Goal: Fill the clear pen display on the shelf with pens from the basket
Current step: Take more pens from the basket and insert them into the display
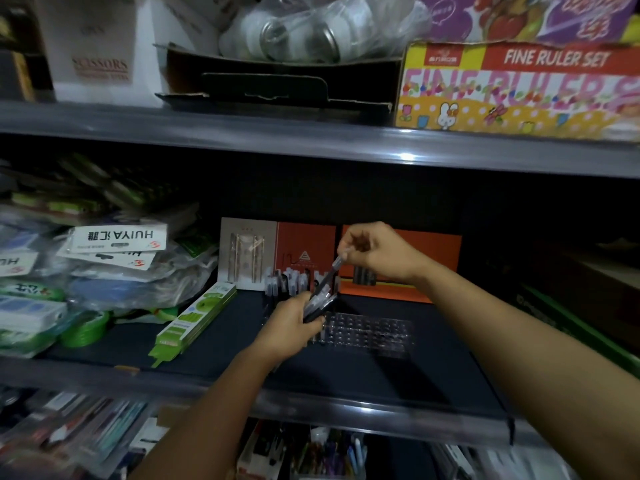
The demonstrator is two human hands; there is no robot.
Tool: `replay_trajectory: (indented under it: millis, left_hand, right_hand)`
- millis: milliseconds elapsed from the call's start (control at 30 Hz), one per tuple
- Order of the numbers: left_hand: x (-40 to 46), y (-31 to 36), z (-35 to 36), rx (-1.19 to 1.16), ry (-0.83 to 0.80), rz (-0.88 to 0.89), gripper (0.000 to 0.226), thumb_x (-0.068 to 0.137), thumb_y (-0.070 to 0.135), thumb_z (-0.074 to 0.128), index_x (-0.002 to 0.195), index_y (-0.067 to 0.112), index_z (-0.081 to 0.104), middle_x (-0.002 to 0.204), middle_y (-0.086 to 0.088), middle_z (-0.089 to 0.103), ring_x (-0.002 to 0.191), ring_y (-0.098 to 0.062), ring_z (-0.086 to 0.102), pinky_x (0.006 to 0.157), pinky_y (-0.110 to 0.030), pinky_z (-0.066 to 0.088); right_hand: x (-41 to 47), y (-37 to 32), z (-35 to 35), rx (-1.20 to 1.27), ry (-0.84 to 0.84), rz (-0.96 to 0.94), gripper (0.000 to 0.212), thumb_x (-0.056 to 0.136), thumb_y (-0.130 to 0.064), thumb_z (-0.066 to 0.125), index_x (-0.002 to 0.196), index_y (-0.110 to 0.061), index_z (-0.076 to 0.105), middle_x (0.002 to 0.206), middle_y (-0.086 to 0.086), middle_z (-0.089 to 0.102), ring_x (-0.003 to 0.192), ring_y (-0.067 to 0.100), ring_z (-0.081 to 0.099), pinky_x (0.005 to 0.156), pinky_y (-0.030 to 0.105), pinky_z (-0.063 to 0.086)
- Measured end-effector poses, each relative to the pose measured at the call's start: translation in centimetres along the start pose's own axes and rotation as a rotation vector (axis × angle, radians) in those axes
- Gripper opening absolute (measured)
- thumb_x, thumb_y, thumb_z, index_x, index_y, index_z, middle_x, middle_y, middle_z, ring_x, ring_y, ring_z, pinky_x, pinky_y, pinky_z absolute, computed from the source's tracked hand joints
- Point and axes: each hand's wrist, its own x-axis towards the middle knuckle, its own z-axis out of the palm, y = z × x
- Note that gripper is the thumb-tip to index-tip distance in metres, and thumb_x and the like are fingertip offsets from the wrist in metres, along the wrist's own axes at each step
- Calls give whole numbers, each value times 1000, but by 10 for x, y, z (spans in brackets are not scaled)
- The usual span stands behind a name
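The clear pen display (367,332) stands on the dark middle shelf, a transparent block with rows of holes. Several black pens (289,280) stand upright in its far left rows. My left hand (291,327) grips a bundle of pens (320,301) just over the display's left end. My right hand (375,249) is higher and pinches the top of a single pen (329,275) that slants down into the bundle. No basket is in view.
Orange boxes (401,261) and a grey pen card (247,252) stand behind the display. A green box (194,317) lies to its left beside bagged stationery (104,258). The upper shelf carries a ruler set box (519,88); a lower shelf holds more pens (325,455).
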Motion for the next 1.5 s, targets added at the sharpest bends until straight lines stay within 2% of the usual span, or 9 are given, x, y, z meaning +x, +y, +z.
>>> replay_trajectory:
  millis: [100,200,333,467,600,667,867,1333,1500]
  left_hand:
    - [0,-3,-5,3,16,-13,18,92,20,58,110,19,54,89,-15,64,59,-14,54,59,-30,48]
    - [-1,-6,-7,2,22,-11,23,93,20,57,116,20,52,93,-8,65,62,-13,56,57,-25,48]
    - [1,-16,-8,55,36,-57,30,94,21,56,123,16,48,99,-10,65,59,-12,56,53,-22,47]
    - [3,-26,-9,43,43,-82,16,93,16,55,109,14,53,82,-6,61,59,-15,54,53,-28,47]
    - [7,-26,-6,26,48,-55,6,94,15,54,99,18,54,79,-3,60,58,-12,53,50,-22,45]
    - [10,-25,-4,21,43,-49,6,94,15,54,99,16,55,78,-5,60,55,-11,51,49,-22,44]
    - [14,-26,4,20,11,-42,10,93,17,54,100,10,55,79,-9,59,59,-15,53,52,-28,46]
    - [18,-30,2,-96,34,-72,12,95,18,53,102,10,58,64,-2,53,55,-14,51,51,-25,45]
    - [16,-29,1,-131,31,-55,8,94,17,53,88,21,57,64,-4,54,55,-15,52,52,-27,46]
  right_hand:
    - [1,-2,-5,56,62,18,6,86,-5,65,81,-8,68,87,25,67,74,19,56,73,44,50]
    - [2,0,-6,67,128,43,8,87,-6,65,82,-10,70,86,21,69,74,18,59,73,39,51]
    - [3,5,-9,92,250,101,15,87,-7,63,80,-19,69,88,15,72,88,32,67,83,48,53]
    - [4,16,-18,65,367,192,12,85,-3,62,83,-10,71,83,11,73,81,34,67,72,46,54]
    - [-1,26,-13,-85,284,189,14,85,3,55,81,-3,68,73,-4,68,63,0,60,56,15,45]
    - [-4,30,-4,-165,239,182,12,85,4,53,86,-3,63,71,-6,62,66,-2,57,53,7,42]
    - [2,43,21,-293,134,106,12,84,0,55,87,-10,60,82,6,68,78,22,65,69,43,56]
    - [12,47,55,-391,-85,84,21,85,5,54,100,-9,61,88,7,66,81,21,63,70,36,56]
    - [11,47,64,-432,-124,97,23,83,9,54,88,-14,55,75,-4,56,74,17,59,58,26,43]
